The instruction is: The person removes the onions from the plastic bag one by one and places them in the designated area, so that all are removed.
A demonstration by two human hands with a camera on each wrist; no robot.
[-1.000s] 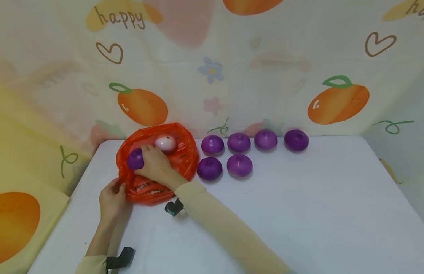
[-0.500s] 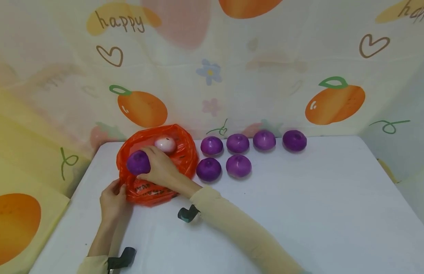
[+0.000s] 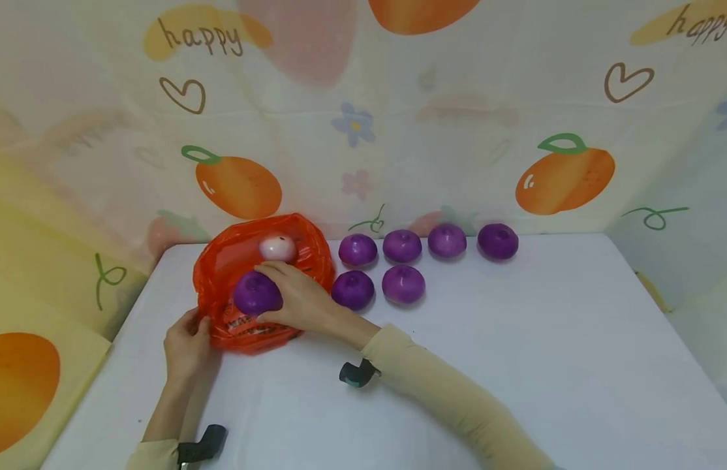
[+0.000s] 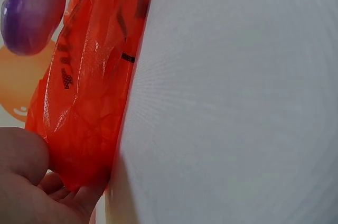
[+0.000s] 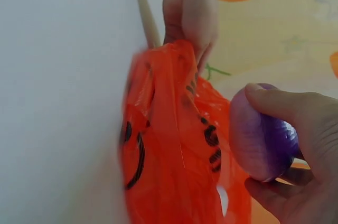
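Observation:
A purple onion (image 3: 256,294) is gripped between the thumb and fingers of my right hand (image 3: 301,299), above the front part of an open red plastic bag (image 3: 322,261). In the right wrist view the same onion (image 5: 261,134) is clear of the bag's rim. My left hand (image 3: 186,343) pinches the bag's near left edge; the left wrist view shows its thumb and fingers (image 4: 24,152) on the red plastic (image 4: 90,113). Inside the bag, toward the back, lies a pale pinkish-white onion (image 3: 278,248).
Several purple onions stand right of the bag in two rows, the front row holding a dark onion (image 3: 353,290) and a lighter onion (image 3: 403,284). The back row ends at a dark onion (image 3: 498,241). A printed cloth (image 3: 446,150) hangs behind the white table (image 3: 516,339).
My right hand has drawn the purple onion up and rightward from the bag's left side, turning it into fuller view. The left hand keeps its hold on the bag's edge.

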